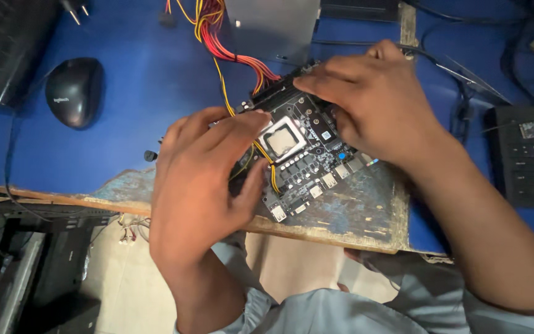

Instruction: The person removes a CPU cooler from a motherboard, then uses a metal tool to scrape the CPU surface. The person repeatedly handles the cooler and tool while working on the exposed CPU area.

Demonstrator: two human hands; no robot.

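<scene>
Black motherboard flat on worn blue table, silver processor at centre.

left hand fingers curled, right hand pressing flat

Soft even light, slight motion blur

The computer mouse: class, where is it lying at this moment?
In the head view, the black mouse lies on the blue table at upper left, apart from the left hand and the circuit board.
</scene>
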